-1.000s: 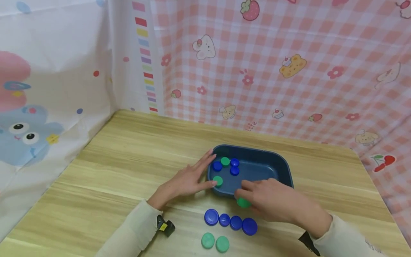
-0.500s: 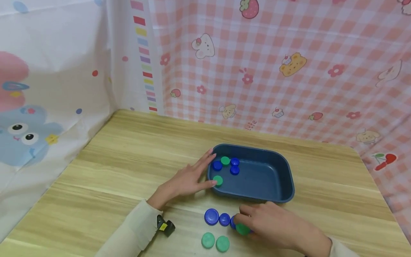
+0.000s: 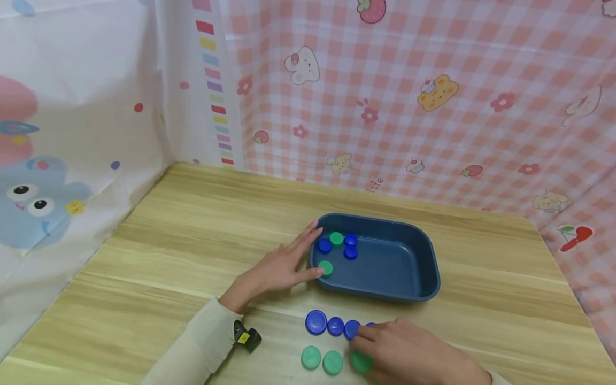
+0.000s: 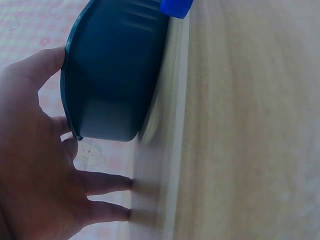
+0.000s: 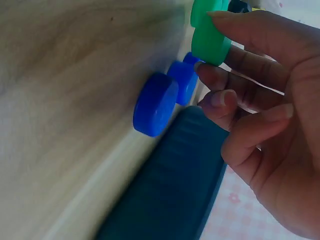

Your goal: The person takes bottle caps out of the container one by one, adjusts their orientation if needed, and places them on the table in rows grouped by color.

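My right hand [image 3: 409, 350] pinches a green bottle cap [image 3: 362, 362] at the right end of a row with two other green caps [image 3: 332, 362]. In the right wrist view the thumb and fingers hold that cap on edge. Behind it runs a row of blue caps [image 3: 316, 322], the rightmost partly hidden by the hand. My left hand [image 3: 279, 267] rests with spread, straight fingers on the left end of a dark blue tray [image 3: 385, 297]; its thumb lies at the rim by a green cap [image 3: 325, 268].
Inside the tray, at its left side, lie another green cap [image 3: 336, 238] and several blue caps [image 3: 351, 252]. The wooden table [image 3: 216, 224] ends at a checked pink cloth [image 3: 409, 133] behind and a white cloth [image 3: 96, 107] on the left.
My right hand has carried the green cap from the tray's front edge toward me, past the blue row, to beside the two green caps. The left hand stays at the tray.
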### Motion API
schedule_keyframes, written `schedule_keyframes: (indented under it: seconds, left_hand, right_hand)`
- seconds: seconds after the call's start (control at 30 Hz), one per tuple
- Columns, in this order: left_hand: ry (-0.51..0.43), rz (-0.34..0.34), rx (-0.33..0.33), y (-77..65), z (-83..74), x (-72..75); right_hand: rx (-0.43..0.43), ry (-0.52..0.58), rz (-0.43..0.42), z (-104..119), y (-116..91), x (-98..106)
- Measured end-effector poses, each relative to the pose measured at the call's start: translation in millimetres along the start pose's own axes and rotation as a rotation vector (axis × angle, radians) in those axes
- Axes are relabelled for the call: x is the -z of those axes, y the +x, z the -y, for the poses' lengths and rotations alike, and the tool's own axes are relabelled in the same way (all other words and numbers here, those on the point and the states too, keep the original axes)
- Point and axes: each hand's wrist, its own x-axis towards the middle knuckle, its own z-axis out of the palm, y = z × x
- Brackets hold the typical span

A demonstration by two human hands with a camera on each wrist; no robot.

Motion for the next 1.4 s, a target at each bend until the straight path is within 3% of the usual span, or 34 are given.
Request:
schedule_keyframes:
  seconds: [0.93, 1.4]
  left_hand:
    - [0.002, 0.011, 0.011, -0.9, -1.8, 2.2]
    - [-0.011, 0.014, 0.016, -1.5, -0.8, 2.0]
  right_hand:
    - [0.051, -0.043, -0.023, 1.9, 10.2, -19.8]
    - [-0.046, 0.072, 0.067, 4.2, 13.1, -17.0]
